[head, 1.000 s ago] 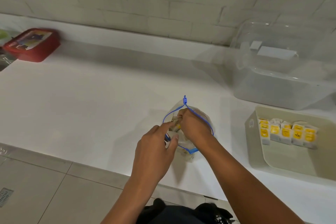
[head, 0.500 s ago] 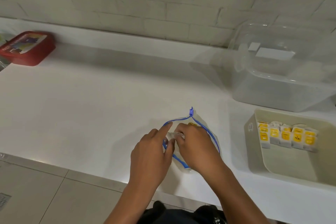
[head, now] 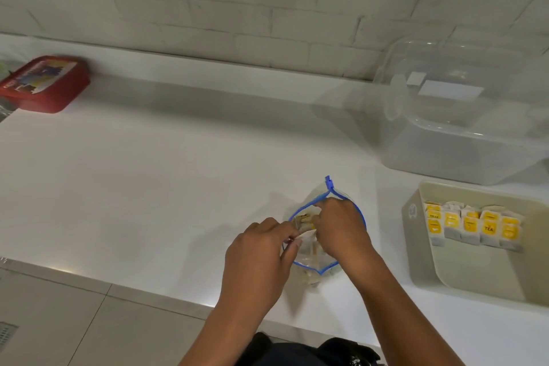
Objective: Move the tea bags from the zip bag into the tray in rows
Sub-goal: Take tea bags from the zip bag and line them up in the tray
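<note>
Head view: red box [head: 44, 83] at worktop's [head: 148, 172] far-left edge. Left hand [head: 258, 255] pinches zip bag [head: 312, 255] rim near the front edge; right hand [head: 341, 229] reaches inside, fingers curled on tea bags [head: 303, 221]. Tray [head: 475, 273] at right edge holds one row [head: 472, 226].

Bare counter [head: 383, 217] between zip bag [head: 312, 258] and tray [head: 421, 270]; clear bin [head: 463, 140] behind.

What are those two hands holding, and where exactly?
The left hand pinches the near rim of the clear blue-edged zip bag. The right hand reaches into its mouth; whether it grips a tea bag cannot be told.
</note>
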`<state>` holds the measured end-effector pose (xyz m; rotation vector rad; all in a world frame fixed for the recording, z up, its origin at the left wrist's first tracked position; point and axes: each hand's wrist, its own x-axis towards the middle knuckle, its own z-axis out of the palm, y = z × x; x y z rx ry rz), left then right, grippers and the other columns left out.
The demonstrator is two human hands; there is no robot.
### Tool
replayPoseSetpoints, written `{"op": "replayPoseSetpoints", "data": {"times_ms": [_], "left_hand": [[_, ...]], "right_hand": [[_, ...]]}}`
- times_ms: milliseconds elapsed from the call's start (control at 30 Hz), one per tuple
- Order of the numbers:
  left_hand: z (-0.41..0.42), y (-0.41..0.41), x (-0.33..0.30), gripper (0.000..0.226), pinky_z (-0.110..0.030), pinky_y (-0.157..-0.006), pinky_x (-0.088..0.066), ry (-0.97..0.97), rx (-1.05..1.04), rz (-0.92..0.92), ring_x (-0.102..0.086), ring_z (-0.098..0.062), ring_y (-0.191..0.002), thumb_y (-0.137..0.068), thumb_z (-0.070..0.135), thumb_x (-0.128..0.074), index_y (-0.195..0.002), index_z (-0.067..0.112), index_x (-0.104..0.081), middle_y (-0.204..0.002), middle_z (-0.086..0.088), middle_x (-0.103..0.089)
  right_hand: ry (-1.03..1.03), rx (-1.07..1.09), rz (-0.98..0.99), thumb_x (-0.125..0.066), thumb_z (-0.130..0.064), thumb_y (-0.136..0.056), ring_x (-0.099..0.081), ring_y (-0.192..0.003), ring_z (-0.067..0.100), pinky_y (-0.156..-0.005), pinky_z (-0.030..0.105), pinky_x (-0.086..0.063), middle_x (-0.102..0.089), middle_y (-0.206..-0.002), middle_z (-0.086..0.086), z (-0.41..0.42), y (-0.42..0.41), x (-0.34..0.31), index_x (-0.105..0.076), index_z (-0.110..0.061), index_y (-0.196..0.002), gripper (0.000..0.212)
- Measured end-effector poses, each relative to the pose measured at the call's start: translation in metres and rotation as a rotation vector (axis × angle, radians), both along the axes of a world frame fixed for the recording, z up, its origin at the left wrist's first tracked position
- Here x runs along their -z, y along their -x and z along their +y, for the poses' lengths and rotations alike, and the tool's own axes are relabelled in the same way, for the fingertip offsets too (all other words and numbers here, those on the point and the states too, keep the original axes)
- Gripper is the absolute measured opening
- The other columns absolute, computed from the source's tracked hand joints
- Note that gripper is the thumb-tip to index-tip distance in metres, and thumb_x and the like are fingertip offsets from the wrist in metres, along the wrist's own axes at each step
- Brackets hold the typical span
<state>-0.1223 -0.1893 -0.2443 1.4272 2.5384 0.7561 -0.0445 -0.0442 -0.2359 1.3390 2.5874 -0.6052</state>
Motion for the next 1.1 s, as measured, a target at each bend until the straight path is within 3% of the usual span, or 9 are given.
{"op": "replayPoseSetpoints", "data": {"times_ms": [133,300,400,467,600,700,800,900,1100], "left_hand": [[0.002,0.000,0.000,0.006,-0.025,-0.053,-0.047,0.009,-0.024,0.018,-0.058,-0.007,-0.070,-0.091,0.042,-0.065,-0.090,0.037,-0.062,-0.080,0.015,-0.059],[-0.002,0.005,0.000,0.006,-0.024,-0.057,-0.047,0.007,-0.052,-0.015,-0.058,-0.006,-0.074,-0.093,0.044,-0.061,-0.092,0.037,-0.061,-0.082,0.015,-0.059],[-0.005,0.005,0.001,0.007,-0.025,-0.058,-0.048,0.024,-0.051,-0.024,-0.058,-0.006,-0.076,-0.094,0.044,-0.059,-0.093,0.037,-0.060,-0.084,0.015,-0.059],[-0.007,0.005,0.001,0.006,-0.027,-0.058,-0.048,0.024,-0.050,-0.027,-0.058,-0.007,-0.076,-0.093,0.043,-0.060,-0.093,0.037,-0.059,-0.083,0.014,-0.059],[-0.009,0.004,0.001,0.007,-0.024,-0.058,-0.047,0.029,-0.041,-0.020,-0.057,-0.007,-0.075,-0.093,0.044,-0.059,-0.092,0.037,-0.060,-0.083,0.015,-0.058],[-0.009,0.004,0.001,0.008,-0.024,-0.057,-0.047,0.016,-0.044,-0.026,-0.057,-0.007,-0.075,-0.093,0.045,-0.059,-0.092,0.038,-0.062,-0.083,0.015,-0.058],[-0.009,0.005,0.001,0.010,-0.027,-0.060,-0.049,0.002,-0.053,-0.039,-0.057,-0.006,-0.076,-0.094,0.046,-0.057,-0.092,0.037,-0.062,-0.083,0.015,-0.059],[-0.010,0.006,0.001,0.012,-0.029,-0.059,-0.050,-0.003,-0.068,-0.031,-0.058,-0.007,-0.075,-0.095,0.046,-0.056,-0.090,0.037,-0.062,-0.083,0.014,-0.059],[-0.014,0.013,0.004,0.010,-0.030,-0.060,-0.050,0.007,-0.113,-0.019,-0.058,-0.005,-0.074,-0.095,0.044,-0.056,-0.090,0.037,-0.061,-0.084,0.016,-0.059]], "right_hand": [[-0.005,-0.099,-0.010,-0.059,0.001,-0.088,-0.064,-0.108,0.021,-0.077,0.024,-0.045,-0.063,-0.125,0.001,0.002,0.014,0.003,-0.060,-0.026,-0.134,0.053],[-0.091,-0.183,-0.057,-0.055,-0.004,-0.091,-0.064,-0.101,0.020,-0.070,0.025,-0.041,-0.060,-0.119,0.001,0.000,0.017,0.003,-0.066,-0.027,-0.124,0.042],[-0.074,-0.177,-0.089,-0.056,-0.006,-0.093,-0.063,-0.109,0.022,-0.082,0.030,-0.049,-0.059,-0.129,0.001,-0.005,0.019,0.005,-0.056,-0.029,-0.136,0.049],[-0.073,-0.157,-0.126,-0.058,-0.009,-0.094,-0.063,-0.112,0.022,-0.087,0.028,-0.049,-0.061,-0.130,0.002,-0.006,0.021,0.005,-0.053,-0.022,-0.138,0.046],[-0.019,-0.113,-0.187,-0.063,-0.015,-0.094,-0.065,-0.106,0.021,-0.085,0.027,-0.049,-0.065,-0.123,0.003,-0.004,0.027,0.006,-0.058,-0.018,-0.130,0.036],[-0.005,-0.086,-0.176,-0.058,-0.015,-0.096,-0.060,-0.085,0.020,-0.071,0.026,-0.042,-0.063,-0.091,0.000,-0.003,0.029,0.007,-0.063,-0.018,-0.101,0.008],[-0.015,-0.062,-0.112,-0.057,-0.018,-0.097,-0.051,-0.071,0.016,-0.067,0.025,-0.039,-0.048,-0.068,-0.006,-0.001,0.027,0.010,-0.059,-0.017,-0.083,0.014],[0.042,-0.033,0.006,-0.063,-0.021,-0.090,-0.051,-0.060,0.012,-0.061,0.024,-0.040,-0.054,-0.067,-0.007,-0.002,0.027,0.012,-0.065,-0.021,-0.089,0.003],[0.124,-0.056,0.179,-0.057,-0.024,-0.096,-0.059,-0.071,0.016,-0.054,0.021,-0.038,-0.065,-0.079,-0.001,-0.012,0.018,0.001,-0.066,-0.013,-0.093,0.015]]}}
